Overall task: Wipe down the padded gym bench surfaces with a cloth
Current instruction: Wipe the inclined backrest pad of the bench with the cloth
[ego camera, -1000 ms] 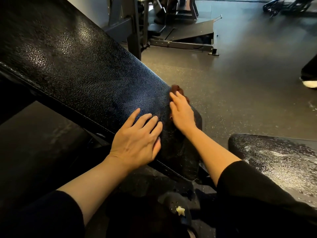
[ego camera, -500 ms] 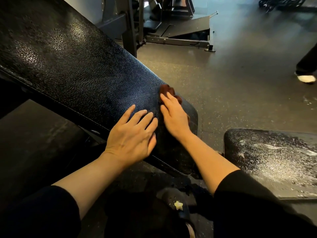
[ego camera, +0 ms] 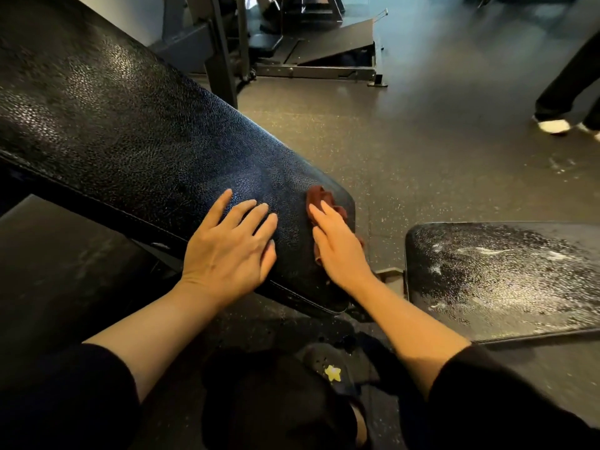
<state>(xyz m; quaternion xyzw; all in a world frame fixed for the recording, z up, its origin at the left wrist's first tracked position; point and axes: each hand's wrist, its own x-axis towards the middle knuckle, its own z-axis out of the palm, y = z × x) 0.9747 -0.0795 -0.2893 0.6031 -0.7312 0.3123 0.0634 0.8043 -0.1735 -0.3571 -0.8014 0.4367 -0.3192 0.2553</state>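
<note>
My view is dim overall, with daylight-like light coming from the far top of the frame and throwing a pale sheen across the floor (ego camera: pixel 422 131) while the lower left and bottom fall into near-black shadow. I get strong specular glare off the pebbled back pad (ego camera: pixel 107 102) at upper left and bright glints on the seat pad (ego camera: pixel 506 274) at right; the left hand (ego camera: pixel 230 251) and right hand (ego camera: pixel 337 251) are evenly lit and sharp. The wide lens bends straight lines near the edges, and the distant machine frame (ego camera: pixel 311 60) and the passer-by's shoe (ego camera: pixel 552 125) look soft and slightly smeared.
</note>
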